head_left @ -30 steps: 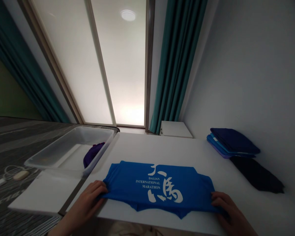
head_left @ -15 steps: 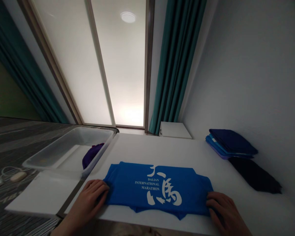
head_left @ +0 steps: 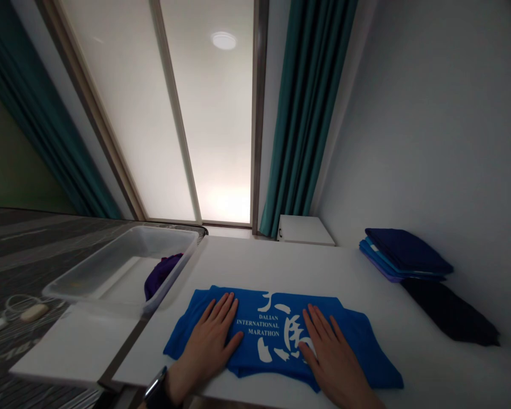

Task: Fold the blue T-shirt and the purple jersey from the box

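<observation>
A blue T-shirt (head_left: 255,355) with white lettering lies folded crosswise on the white table in front of me, its two sides spreading out at left and right. My left hand (head_left: 210,341) rests flat on the left part of the shirt, fingers stretched out and pointing away from me. On the right part, my right hand (head_left: 334,355) lies palm down with spread fingers, covering some of the large white print. Neither hand grips the cloth. A watch (head_left: 156,387) is on my left wrist.
At the left stands a clear plastic bin (head_left: 97,261) with a purple cloth (head_left: 162,275) inside. Folded clothes (head_left: 406,253) are stacked at the right by the wall, with a black garment (head_left: 449,311) beside them. A white cable (head_left: 21,304) lies at far left.
Both hands have moved inward from the shirt's side edges and now lie flat on top of it. The shirt's sides have spread outward toward me.
</observation>
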The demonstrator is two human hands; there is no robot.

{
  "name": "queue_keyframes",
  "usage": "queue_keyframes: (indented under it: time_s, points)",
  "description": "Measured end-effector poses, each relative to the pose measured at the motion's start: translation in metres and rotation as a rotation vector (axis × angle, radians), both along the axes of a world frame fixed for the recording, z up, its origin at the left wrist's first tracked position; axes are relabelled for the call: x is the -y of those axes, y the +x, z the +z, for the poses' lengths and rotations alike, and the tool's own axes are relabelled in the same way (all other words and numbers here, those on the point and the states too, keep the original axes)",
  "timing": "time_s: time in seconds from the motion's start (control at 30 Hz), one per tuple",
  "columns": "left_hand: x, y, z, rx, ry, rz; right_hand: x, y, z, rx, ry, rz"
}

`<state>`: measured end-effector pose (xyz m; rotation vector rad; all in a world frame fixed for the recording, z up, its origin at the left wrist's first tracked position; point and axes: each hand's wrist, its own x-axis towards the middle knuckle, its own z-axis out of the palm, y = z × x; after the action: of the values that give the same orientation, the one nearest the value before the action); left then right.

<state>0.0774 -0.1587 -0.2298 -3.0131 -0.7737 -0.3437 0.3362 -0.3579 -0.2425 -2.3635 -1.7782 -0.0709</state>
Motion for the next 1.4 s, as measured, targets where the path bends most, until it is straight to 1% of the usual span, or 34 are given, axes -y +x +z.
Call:
queue_keyframes:
  time_s: [0.07,0.17,0.33,0.4,0.47,0.53,0.63,0.7,0.77,0.83,0.9,0.97,1.03,1.13,1.27,1.33,1.4]
  points:
    - [-0.005,0.002,-0.001,0.017,-0.011,-0.003,-0.003,0.003,-0.002,0.002,-0.017,-0.002]
    - [-0.014,0.009,0.001,0.045,-0.023,-0.013,-0.014,0.011,0.002,0.011,-0.047,-0.003]
    - [-0.040,0.032,0.005,0.016,-0.041,-0.010,-0.043,0.027,0.013,0.006,-0.100,-0.019]
    - [-0.049,0.040,0.008,0.005,-0.041,-0.012,-0.053,0.033,0.014,0.005,-0.107,-0.027]
    - [-0.053,0.045,0.012,0.024,-0.025,-0.028,-0.059,0.037,0.015,0.004,-0.098,-0.034]
    - [-0.049,0.046,0.018,0.064,-0.007,-0.060,-0.059,0.039,0.014,-0.003,-0.064,-0.022]
    - [-0.033,0.040,0.031,0.097,-0.027,-0.132,-0.048,0.035,0.014,-0.024,0.059,0.067]
    - [-0.020,0.033,0.039,0.071,-0.051,-0.199,-0.037,0.030,0.014,-0.038,0.164,0.131]
    - [-0.012,0.028,0.043,0.030,-0.046,-0.266,-0.025,0.025,0.014,-0.045,0.241,0.185]
    - [-0.010,0.024,0.042,0.005,-0.010,-0.306,-0.016,0.022,0.013,-0.038,0.285,0.235]
    - [-0.012,0.024,0.038,0.001,0.045,-0.319,-0.012,0.023,0.013,-0.018,0.312,0.264]
    - [-0.016,0.025,0.034,0.006,0.095,-0.336,-0.012,0.026,0.013,0.016,0.332,0.275]
    - [-0.018,0.028,0.033,0.021,0.120,-0.337,-0.014,0.029,0.013,0.059,0.346,0.289]
    - [-0.017,0.030,0.039,0.053,0.107,-0.306,-0.019,0.031,0.011,0.113,0.374,0.293]
    - [-0.014,0.029,0.050,0.123,0.073,-0.296,-0.022,0.031,0.006,0.114,0.411,0.257]
    - [-0.011,0.027,0.051,0.125,0.061,-0.305,-0.021,0.030,0.006,0.100,0.405,0.244]
    - [-0.007,0.025,0.049,0.090,0.049,-0.317,-0.018,0.028,0.008,0.081,0.382,0.252]
